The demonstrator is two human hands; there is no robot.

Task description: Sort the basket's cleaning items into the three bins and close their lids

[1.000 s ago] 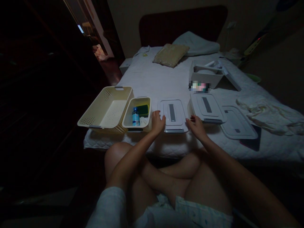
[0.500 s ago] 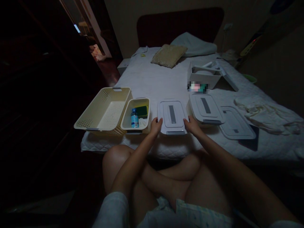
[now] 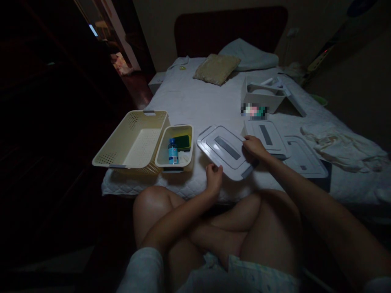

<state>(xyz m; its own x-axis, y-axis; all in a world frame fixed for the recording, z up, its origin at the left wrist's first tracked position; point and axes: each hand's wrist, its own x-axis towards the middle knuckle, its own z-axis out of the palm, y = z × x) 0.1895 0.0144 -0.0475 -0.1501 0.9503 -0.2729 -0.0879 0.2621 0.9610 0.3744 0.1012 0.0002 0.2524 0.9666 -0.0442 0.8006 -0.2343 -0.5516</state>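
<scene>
A white lid (image 3: 220,163) with a grey handle strip and grey end clips lies turned and tilted above the bed's front edge. I cannot make out whether a box is under it. My left hand (image 3: 214,178) is closed, fingers curled at its lower left edge. The upper right edge is gripped by my right hand (image 3: 255,147). Just behind that hand stands a lidded storage box (image 3: 276,140). To the left is a small cream bin (image 3: 158,160) with a blue bottle (image 3: 173,154) and a dark green and yellow item (image 3: 182,142) inside.
A large cream perforated basket (image 3: 117,140) stands at far left. Another flat lid (image 3: 314,169) lies on the right, near a crumpled cloth (image 3: 345,148). Farther back are an open white box (image 3: 259,99), a blurred-out item (image 3: 254,110) and a beige cushion (image 3: 216,69).
The white lid has turned counterclockwise and tilted. My left hand has moved down and to the right with its edge; my right hand has moved slightly up and right.
</scene>
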